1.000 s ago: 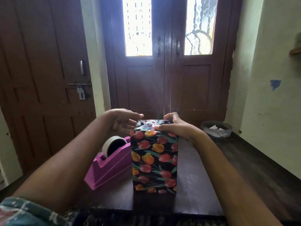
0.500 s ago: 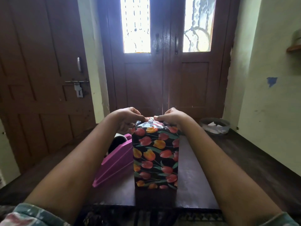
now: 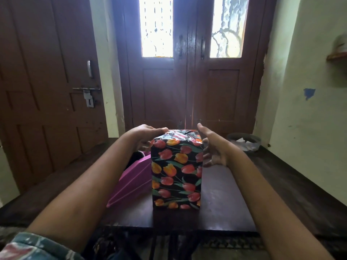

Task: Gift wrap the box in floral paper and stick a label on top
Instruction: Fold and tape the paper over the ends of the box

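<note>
The box (image 3: 176,171) stands upright in the middle of the small dark table (image 3: 221,207), wrapped in black paper with red and orange tulips. Its top end is folded over and shiny with tape. My left hand (image 3: 145,136) is at the box's top left corner, thumb lying on the top edge and fingers down the left side. My right hand (image 3: 214,149) hovers just off the right side near the top, fingers spread and straight, holding nothing. No label is visible.
A pink tape dispenser (image 3: 131,181) sits against the box's left side, partly hidden by my left forearm. A round bin with paper scraps (image 3: 244,141) stands on the floor at the far right. Brown doors close off the back; the table's front edge is near me.
My right hand has come off the top of the box and opened beside its right face. My left hand stays at the top left corner. The view dipped slightly.
</note>
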